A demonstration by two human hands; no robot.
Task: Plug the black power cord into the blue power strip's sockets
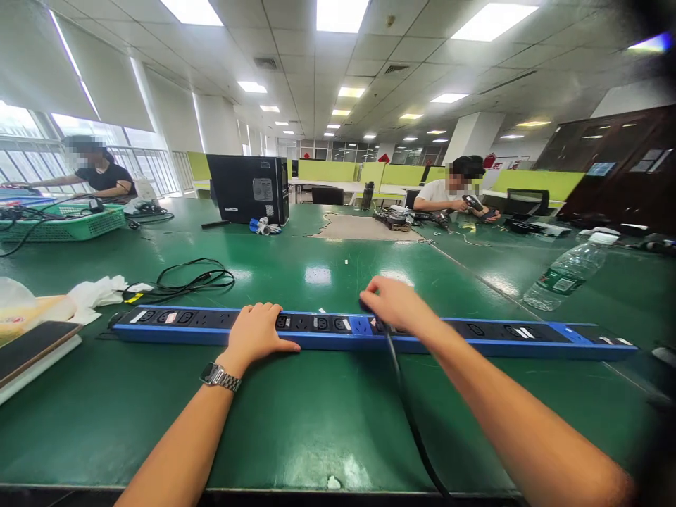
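A long blue and black power strip with rows of sockets and small white labels lies across the green table. My left hand, with a metal-banded watch on its wrist, grips it left of the middle, fingers over the top and thumb along the front side. Just above the strip, right of its middle, my right hand is closed on the end of a black power cable. The cable runs down from that hand over the strip to the table's front edge. My fingers mostly hide its plug, so I cannot tell whether it sits in a socket.
Behind the strip lies a coiled black cable. A tilted-looking water bottle stands at right. Further back are a black computer case, a green basket and two people. A dark flat object lies at left.
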